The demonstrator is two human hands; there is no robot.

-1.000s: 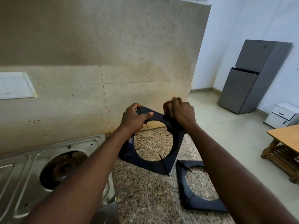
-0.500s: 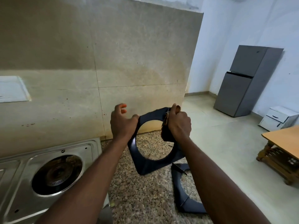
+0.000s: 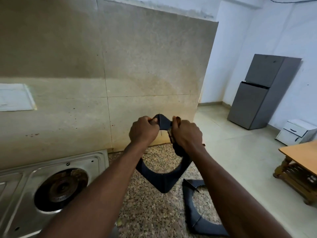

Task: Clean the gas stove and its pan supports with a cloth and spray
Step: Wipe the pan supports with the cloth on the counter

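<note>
Looking through the head cam, the only view I've got: the pan support sits centre frame, held up on edge over the granite counter. I'd guess it's stiff, fairly heavy metal, no flex, with thin prongs that could poke, so the flat frame near a corner is the place to grab. My left hand is clenched on the top corner. My right hand is closed around a brownish cloth pressed to the frame's right edge. A second pan support lies flat at lower right, with the gas stove at lower left.
</note>
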